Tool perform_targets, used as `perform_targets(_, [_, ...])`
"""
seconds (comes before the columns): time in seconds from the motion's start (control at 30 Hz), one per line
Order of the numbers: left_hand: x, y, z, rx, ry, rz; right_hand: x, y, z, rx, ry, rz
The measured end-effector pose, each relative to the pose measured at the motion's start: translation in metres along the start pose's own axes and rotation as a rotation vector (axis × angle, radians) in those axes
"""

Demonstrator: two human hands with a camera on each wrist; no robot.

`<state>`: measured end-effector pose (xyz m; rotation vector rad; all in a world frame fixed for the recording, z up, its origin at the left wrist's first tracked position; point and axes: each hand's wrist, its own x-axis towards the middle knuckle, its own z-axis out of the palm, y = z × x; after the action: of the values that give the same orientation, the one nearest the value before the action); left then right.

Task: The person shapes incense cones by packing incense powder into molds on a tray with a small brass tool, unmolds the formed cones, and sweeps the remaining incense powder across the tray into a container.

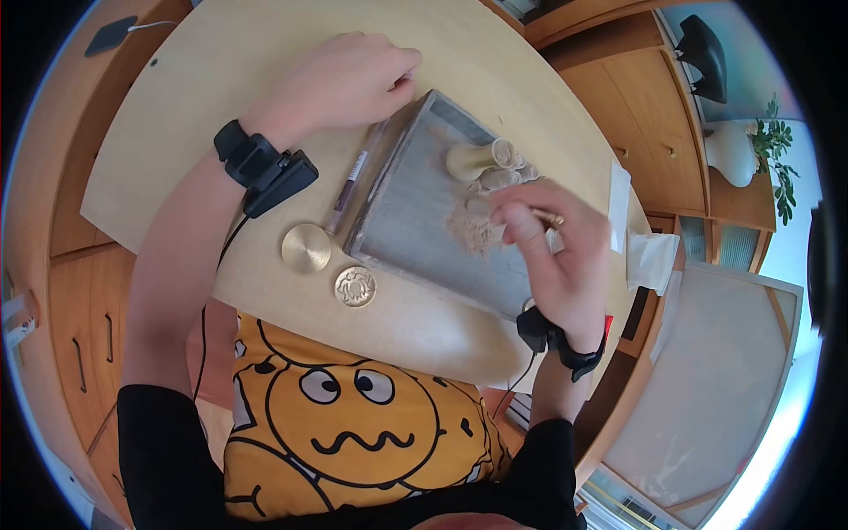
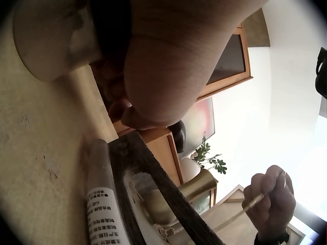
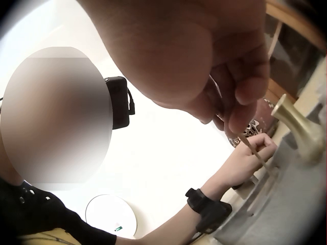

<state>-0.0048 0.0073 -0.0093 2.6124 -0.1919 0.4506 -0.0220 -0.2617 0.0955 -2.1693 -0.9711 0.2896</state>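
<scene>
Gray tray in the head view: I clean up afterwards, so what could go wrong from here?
The right hand holds a thin tool close to the brass vessel, so a bump might knock it.
Loose powder lies spread in the gray tray; a brisk stroke could flick some onto the table.
The patterned brass disc lies near the table's front edge, where a nudge might send it off.

Tbl (image 1: 230, 53) holds rect. tray (image 1: 397, 203), tube (image 1: 354, 179), plain disc (image 1: 306, 248) & patt. disc (image 1: 355, 287).
</scene>
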Motion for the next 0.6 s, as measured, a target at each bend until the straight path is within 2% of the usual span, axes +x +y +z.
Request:
perform_targets(0.07, [0.000, 0.001, -0.002, -0.011, -0.012, 0.000, 0.007, -0.002, -0.002, -0.032, 0.127, -0.108])
perform_targets(0.1, [0.000, 0.002, -0.004, -0.006, -0.025, -0.011, 0.007, -0.005, -0.004, -0.034, 0.126, -0.112])
perform_targets(0.17, [0.000, 0.002, -0.005, 0.000, -0.040, -0.025, 0.001, -0.012, -0.008, 0.075, 0.229, 0.050])
perform_targets(0.2, [0.001, 0.001, -0.003, -0.010, -0.031, -0.016, -0.002, -0.012, -0.009, 0.077, 0.228, 0.053])
perform_targets(0.3, [0.000, 0.000, -0.001, -0.017, -0.019, 0.000, -0.013, -0.009, -0.016, 0.129, 0.435, 0.074])
perform_targets(0.47, [0.004, 0.001, -0.001, -0.019, -0.043, 0.002, -0.030, 0.003, -0.024, 0.123, 0.436, 0.092])
perform_targets(0.53, [0.004, 0.001, -0.001, -0.021, -0.030, -0.020, -0.034, 0.007, -0.023, 0.133, 0.551, 0.050])
perform_targets(0.6, [0.005, 0.000, -0.002, -0.011, -0.046, -0.013, -0.035, 0.009, -0.022, 0.106, 0.583, 0.020])
